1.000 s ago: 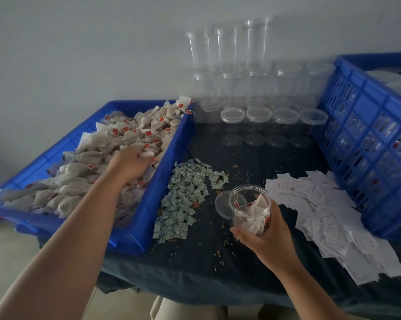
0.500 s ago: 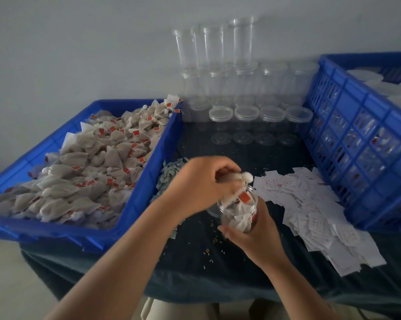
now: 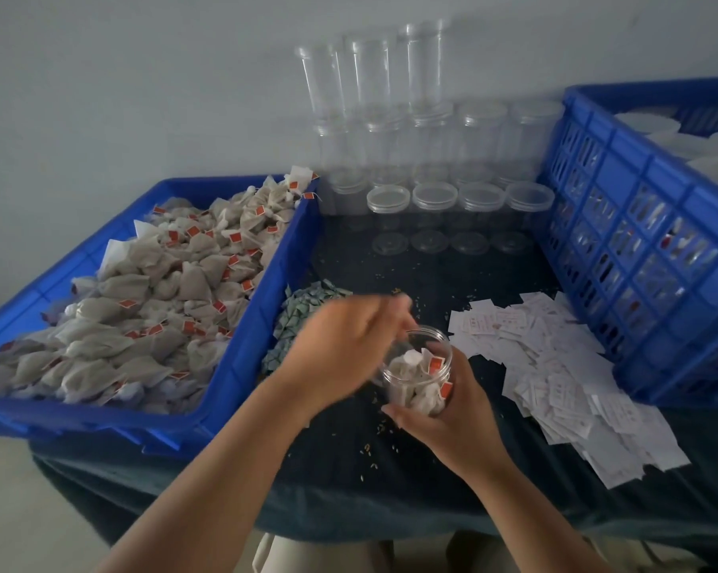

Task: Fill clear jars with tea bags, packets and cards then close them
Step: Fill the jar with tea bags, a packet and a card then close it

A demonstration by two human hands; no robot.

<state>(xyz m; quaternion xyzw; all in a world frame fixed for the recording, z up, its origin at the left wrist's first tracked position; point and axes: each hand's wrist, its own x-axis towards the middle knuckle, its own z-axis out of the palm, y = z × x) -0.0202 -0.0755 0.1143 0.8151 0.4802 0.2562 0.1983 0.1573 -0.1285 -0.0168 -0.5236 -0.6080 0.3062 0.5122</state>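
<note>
My right hand point(image 3: 448, 411) grips a clear jar point(image 3: 417, 372) from below, above the table's front middle. The jar is open-topped and holds several tea bags with red tags. My left hand point(image 3: 345, 345) is blurred, right at the jar's left rim, fingers loosely spread with nothing seen in them. A heap of tea bags point(image 3: 154, 303) fills the blue tray point(image 3: 241, 366) on the left. Small green packets point(image 3: 303, 312) lie beside that tray, partly behind my left hand. White cards point(image 3: 556, 366) spread on the right.
Empty clear jars point(image 3: 431, 196) with lids stand in rows at the back, taller stacks behind against the wall. A blue crate point(image 3: 647, 241) of filled jars stands at the right. Loose tea crumbs dot the dark tablecloth point(image 3: 390, 469).
My left hand took tea bags from the tray, brought them over to the jar and put them in. It now draws back from the rim. The jar looks fuller.
</note>
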